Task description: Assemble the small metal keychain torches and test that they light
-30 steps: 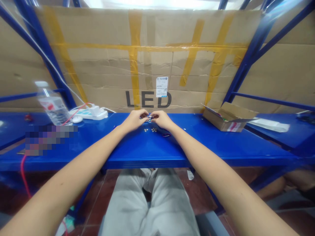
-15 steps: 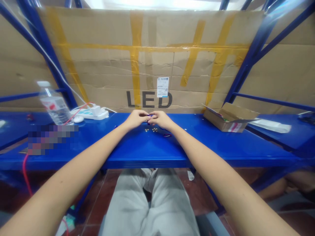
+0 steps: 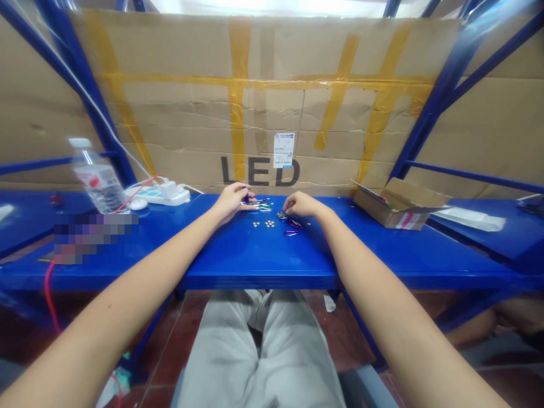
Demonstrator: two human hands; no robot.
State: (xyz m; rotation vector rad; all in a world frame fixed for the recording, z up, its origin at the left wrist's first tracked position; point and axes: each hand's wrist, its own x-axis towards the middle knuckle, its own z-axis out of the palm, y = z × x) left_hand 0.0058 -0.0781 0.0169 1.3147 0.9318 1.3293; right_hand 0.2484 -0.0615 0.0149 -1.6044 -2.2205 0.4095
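My left hand [image 3: 232, 203] is closed around a small purple carabiner [image 3: 245, 196], partly hidden by the fingers. Beside its fingertips several coloured carabiners [image 3: 264, 206] lie on the blue table [image 3: 238, 258]. My right hand [image 3: 300, 204] reaches down with bent fingers at a small heap of metal parts [image 3: 281, 215]; whatever is between the fingertips is too small to make out. Just below that hand lie purple and red carabiners [image 3: 292, 233]. Several small round silvery pieces [image 3: 269, 224] sit in groups on the tabletop between the hands.
An open cardboard box [image 3: 393, 207] stands at right, near a white packet [image 3: 471, 218]. To the left are a water bottle [image 3: 96, 178], a white power strip [image 3: 164, 194] and a red cable [image 3: 50, 297]. A large cardboard sheet [image 3: 187, 130] closes off the back.
My hands were together at the middle and have moved apart. The left went slightly left with the purple carabiner; the right moved right to the heap of metal parts.
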